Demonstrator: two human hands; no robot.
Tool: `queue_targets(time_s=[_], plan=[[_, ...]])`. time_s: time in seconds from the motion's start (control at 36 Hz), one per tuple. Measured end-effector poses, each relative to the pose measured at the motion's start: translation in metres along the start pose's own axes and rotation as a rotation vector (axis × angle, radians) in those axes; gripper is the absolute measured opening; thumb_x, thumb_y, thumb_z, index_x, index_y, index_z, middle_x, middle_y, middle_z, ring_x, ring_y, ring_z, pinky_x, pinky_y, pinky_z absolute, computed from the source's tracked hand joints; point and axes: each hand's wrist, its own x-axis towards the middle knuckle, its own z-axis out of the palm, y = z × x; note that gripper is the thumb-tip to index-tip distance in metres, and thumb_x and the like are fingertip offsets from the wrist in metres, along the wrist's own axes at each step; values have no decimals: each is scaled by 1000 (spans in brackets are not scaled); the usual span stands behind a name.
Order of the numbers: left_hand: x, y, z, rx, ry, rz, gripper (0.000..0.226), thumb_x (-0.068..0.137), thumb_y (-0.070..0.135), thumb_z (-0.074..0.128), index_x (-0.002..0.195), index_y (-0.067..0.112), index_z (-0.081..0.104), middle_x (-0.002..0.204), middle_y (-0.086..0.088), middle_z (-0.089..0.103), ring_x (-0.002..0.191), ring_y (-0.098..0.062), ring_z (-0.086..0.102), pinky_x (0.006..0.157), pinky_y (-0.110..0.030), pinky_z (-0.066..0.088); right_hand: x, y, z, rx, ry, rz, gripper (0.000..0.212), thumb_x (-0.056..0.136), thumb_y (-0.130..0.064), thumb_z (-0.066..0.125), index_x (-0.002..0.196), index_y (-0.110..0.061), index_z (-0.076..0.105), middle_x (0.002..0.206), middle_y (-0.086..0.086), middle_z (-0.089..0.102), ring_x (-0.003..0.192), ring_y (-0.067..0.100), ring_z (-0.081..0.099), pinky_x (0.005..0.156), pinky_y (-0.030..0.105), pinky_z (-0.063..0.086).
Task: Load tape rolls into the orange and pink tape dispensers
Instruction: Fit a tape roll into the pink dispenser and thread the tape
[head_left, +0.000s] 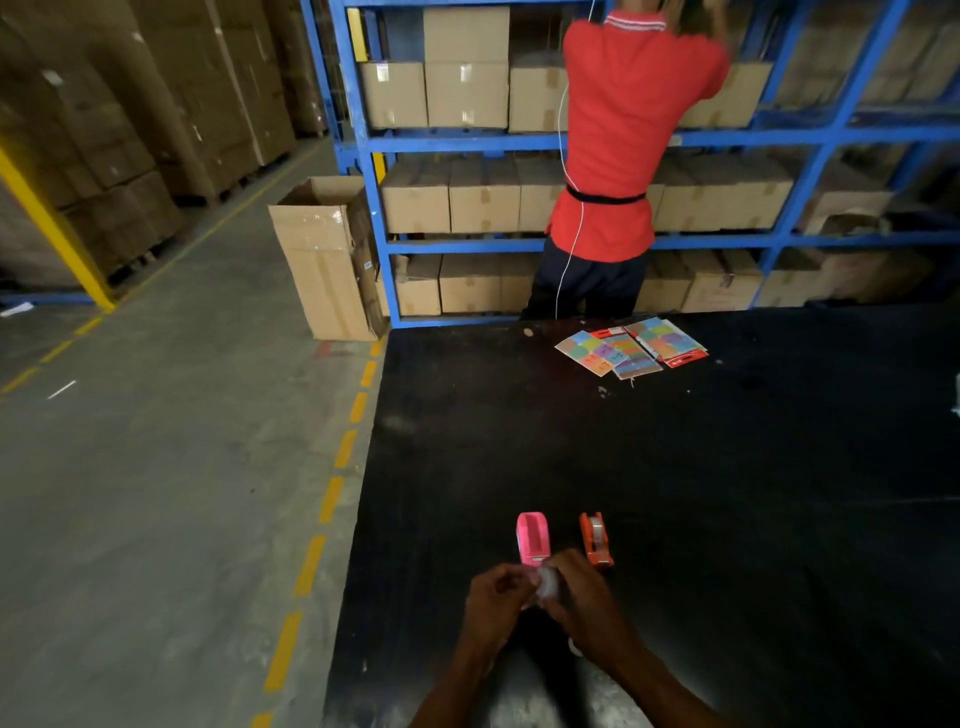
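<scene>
A pink tape dispenser (533, 538) stands on the black table (675, 467) near its front edge, its well looking empty. To its right stands an orange tape dispenser (596, 538) with a clear roll seated in it. Just in front of the pink dispenser, my left hand (496, 597) and my right hand (584, 597) meet around a small clear tape roll (548, 583). Both hands pinch it; most of the roll is hidden by my fingers.
Colourful sticky-note packs (631, 345) lie at the table's far edge. A person in a red shirt (623, 130) stands behind the table facing blue shelving (467, 143) full of cartons. An open carton (324, 260) stands on the floor at left.
</scene>
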Motion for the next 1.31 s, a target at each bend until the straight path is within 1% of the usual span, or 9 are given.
queue_targets(time_s=[0.17, 0.28, 0.39, 0.47, 0.67, 0.81, 1.06, 1.17, 1.31], plan=[[4, -7, -11, 2, -82, -19, 23, 79, 24, 77, 95, 7, 78, 93, -18, 78, 93, -34, 74, 88, -42, 59, -6, -5, 0, -26, 17, 12, 8, 96, -30, 58, 89, -35, 59, 94, -10, 59, 86, 9, 61, 75, 28, 52], [12, -9, -12, 46, -137, -45, 50, 58, 43, 87, 93, 7, 80, 94, -21, 78, 94, -34, 73, 88, -43, 58, -12, 0, -2, -60, -57, 110, 11, 94, -28, 60, 102, -37, 60, 111, -7, 63, 101, 4, 61, 93, 31, 52], [15, -4, -12, 97, -148, -73, 23, 73, 18, 81, 91, 3, 79, 94, -22, 77, 96, -40, 72, 92, -48, 58, -9, -2, -2, -154, -124, 95, 18, 95, -22, 60, 109, -31, 57, 116, -8, 56, 106, 3, 53, 103, 32, 45], [17, -4, -13, 138, -29, -43, 19, 65, 12, 82, 83, 7, 78, 82, -17, 79, 83, -36, 75, 81, -48, 62, -2, -8, -2, -160, -101, 45, 11, 94, -24, 59, 104, -30, 62, 107, -9, 59, 97, 4, 58, 88, 31, 50], [23, -11, -18, 51, -9, -120, 21, 74, -2, 79, 59, 14, 75, 67, -14, 75, 68, -27, 69, 70, -33, 57, 16, -11, 1, -246, -146, 63, 8, 93, -28, 54, 98, -26, 60, 100, -7, 56, 89, 2, 56, 79, 19, 47], [28, -11, -15, 71, -33, -147, 12, 57, 22, 78, 66, 14, 75, 68, -10, 73, 65, -18, 67, 62, -25, 55, 27, 0, -2, -262, -160, 13, 12, 91, -42, 50, 95, -33, 56, 98, -11, 55, 88, -1, 55, 77, 19, 47], [59, -11, -10, 193, 15, -128, 16, 70, 16, 69, 81, 17, 81, 72, -1, 78, 67, -10, 69, 62, -20, 54, 65, 12, -10, -358, -231, 93, 19, 87, -48, 43, 94, -34, 53, 94, -15, 53, 90, 1, 54, 80, 8, 25], [83, -15, -9, 328, 114, -108, 20, 73, 6, 70, 87, 18, 78, 77, 2, 78, 73, 2, 71, 68, -16, 55, 88, 26, -13, -385, -229, 57, 35, 89, -42, 48, 114, -20, 59, 112, -3, 61, 104, 14, 57, 95, 30, 42], [104, -13, -1, 296, 167, -150, 24, 76, 1, 68, 90, 20, 70, 77, 4, 71, 68, 0, 62, 57, -3, 47, 120, 35, -7, -495, -223, 130, 36, 87, -39, 53, 116, -20, 58, 119, 1, 61, 111, 21, 56, 96, 34, 40]])
